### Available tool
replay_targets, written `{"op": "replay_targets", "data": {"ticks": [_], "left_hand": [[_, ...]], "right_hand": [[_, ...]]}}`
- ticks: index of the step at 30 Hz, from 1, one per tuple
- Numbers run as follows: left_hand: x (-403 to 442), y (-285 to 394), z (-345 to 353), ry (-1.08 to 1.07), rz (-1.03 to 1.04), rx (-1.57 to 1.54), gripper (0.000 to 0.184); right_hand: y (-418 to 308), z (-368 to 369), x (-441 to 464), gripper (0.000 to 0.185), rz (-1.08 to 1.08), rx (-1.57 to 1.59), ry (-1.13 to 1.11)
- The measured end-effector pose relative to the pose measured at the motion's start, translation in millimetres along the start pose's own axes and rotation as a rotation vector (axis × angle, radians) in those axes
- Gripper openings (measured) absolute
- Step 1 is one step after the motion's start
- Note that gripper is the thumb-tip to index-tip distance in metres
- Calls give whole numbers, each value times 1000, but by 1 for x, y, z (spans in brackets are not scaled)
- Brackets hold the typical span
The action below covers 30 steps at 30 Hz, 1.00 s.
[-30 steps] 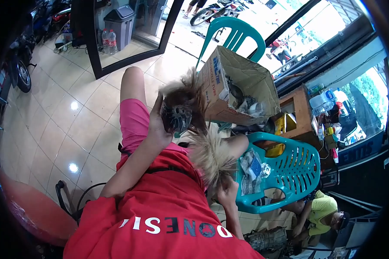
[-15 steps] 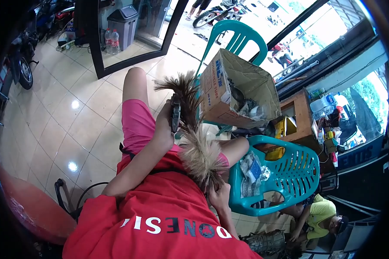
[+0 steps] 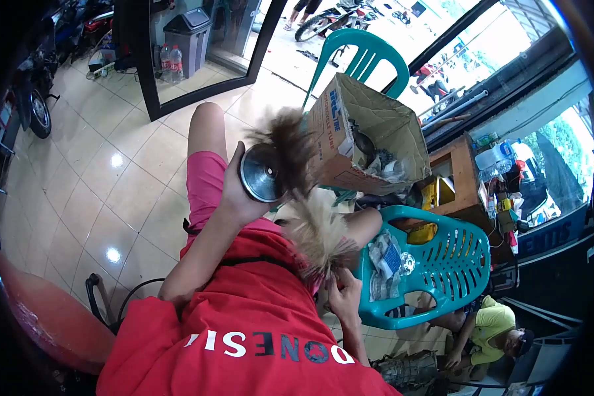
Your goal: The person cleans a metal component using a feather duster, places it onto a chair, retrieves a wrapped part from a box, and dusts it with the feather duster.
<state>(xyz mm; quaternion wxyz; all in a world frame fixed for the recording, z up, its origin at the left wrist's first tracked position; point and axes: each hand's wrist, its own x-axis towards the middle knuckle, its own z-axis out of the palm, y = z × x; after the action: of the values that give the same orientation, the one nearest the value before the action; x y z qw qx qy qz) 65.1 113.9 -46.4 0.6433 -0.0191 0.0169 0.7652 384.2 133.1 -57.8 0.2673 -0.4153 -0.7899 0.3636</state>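
My left hand (image 3: pixel 239 191) is closed on the edge of a round, shiny, dark-rimmed metal part (image 3: pixel 260 173) with a small hole in its centre, its flat face turned up toward me. Low at the right, my right hand (image 3: pixel 344 294) grips a feather duster (image 3: pixel 320 231) at its base; the handle is mostly hidden. Pale beige feathers fan out near that hand, and the dark brown tip, blurred by motion, brushes against or passes just beside the right edge of the metal part.
A cardboard box (image 3: pixel 330 135) with metal parts and plastic bags sits on a green chair (image 3: pixel 397 63) ahead. Another green plastic chair (image 3: pixel 435 300), holding plastic packaging (image 3: pixel 384 264), is at my right. A person in a yellow shirt (image 3: pixel 492 327) sits low at right. A glass door (image 3: pixel 153 79) stands ahead left.
The metal part has turned from edge-on to face-up in my left hand. The feather duster has shifted slightly right, and its dark tip has moved along the part.
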Motion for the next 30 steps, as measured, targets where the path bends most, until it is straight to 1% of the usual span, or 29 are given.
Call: {"op": "replay_targets", "data": {"ticks": [1,3,5,6,7,8,9,10,11,12,13,14,15,16,17,18,19,20,21,22,23,25,26,28,29,30], "left_hand": [[3,-8,3,-145,37,-30,74],[2,-6,3,-190,-14,59,76],[-3,-2,6,-119,-48,-25,73],[-2,-2,5,-117,-45,-26,73],[-1,-2,3,-102,-36,-37,72],[1,-2,2,-87,-27,-48,72],[1,-1,2,-148,-42,-6,73],[1,-7,-2,-273,-22,-12,71],[23,-6,-32,-264,-144,-78,68],[15,-7,-15,-178,-156,-100,67],[4,-6,1,-186,-88,-62,68],[-2,-4,9,-193,-17,-26,69],[-1,-3,5,-68,-9,-15,70],[-1,-2,3,-64,-7,-15,70],[-1,-1,2,-89,-10,-30,70],[0,-1,3,-118,-15,-43,70],[-2,-4,6,-179,-1,36,72],[12,-9,-10,-177,-17,26,74],[14,-9,-12,-181,18,48,72],[8,-8,0,-219,3,60,70],[1,-7,10,-260,-10,70,68],[2,-3,1,-122,-4,6,68],[2,0,-3,-53,2,-26,68],[-2,-3,12,-150,-43,-67,70],[4,-5,4,-207,-32,-18,73],[10,-7,-4,-263,-18,30,75]], "right_hand": [[-4,-4,0,18,-111,-132,-51],[-3,-4,1,18,-88,-136,-39],[4,-4,5,12,3,-113,117],[9,-6,8,9,-15,-116,142],[16,-11,8,9,-17,-115,137],[24,-17,5,13,-98,-150,77],[29,-19,2,19,-176,-183,20],[10,-17,3,19,-191,-136,-12],[5,-16,2,19,-190,-135,-4],[2,-14,1,13,-156,-162,14],[0,-12,2,8,-122,-190,29],[-2,-7,4,9,-30,-121,103],[0,-7,5,9,-31,-122,100],[4,-8,6,9,-53,-103,112],[9,-9,7,10,-74,-82,126],[10,-14,4,12,-119,-142,66],[10,-15,3,12,-118,-141,71],[9,-16,1,12,-179,-181,35],[7,-16,0,12,-242,-224,-1],[6,-9,1,12,-166,-173,47],[8,-5,3,12,-171,-177,53],[16,-3,7,11,-125,-90,168],[17,-9,5,11,-90,-153,125],[25,-12,1,13,-242,-164,85],[23,-17,1,16,-250,-172,-18],[19,-15,0,16,-255,-170,-11]]}}
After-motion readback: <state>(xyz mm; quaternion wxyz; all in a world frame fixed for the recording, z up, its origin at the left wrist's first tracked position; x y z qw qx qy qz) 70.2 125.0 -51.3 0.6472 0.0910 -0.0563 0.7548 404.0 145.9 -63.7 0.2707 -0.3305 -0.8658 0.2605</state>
